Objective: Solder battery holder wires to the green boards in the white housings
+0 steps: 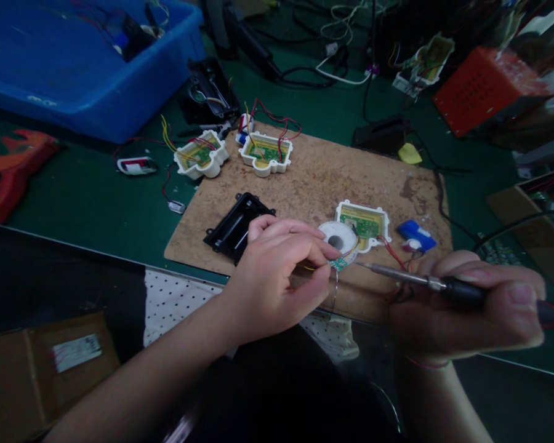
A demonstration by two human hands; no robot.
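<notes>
Between the thumb and fingers of my left hand (281, 271) a small green circuit board (338, 264) is pinched, with thin wires on it. Just behind it lies a round white disc (346, 237) with a grey centre. My right hand (471, 301) is closed around a soldering iron (406, 274), whose tip points left, close to the small board; whether it touches cannot be made out. Behind the disc sits a white housing (381, 216) with a circuit board inside. A black plastic case (233, 221) lies beside my left hand, partly covered by it.
A brown board (323, 160) lies on the green table. Two more white housings (265, 154) with wires stand at its back left. A blue battery pack (416, 236) is near my right hand. Around are a blue bin (133, 86), an orange-red tool (18, 172) and a red box (484, 92).
</notes>
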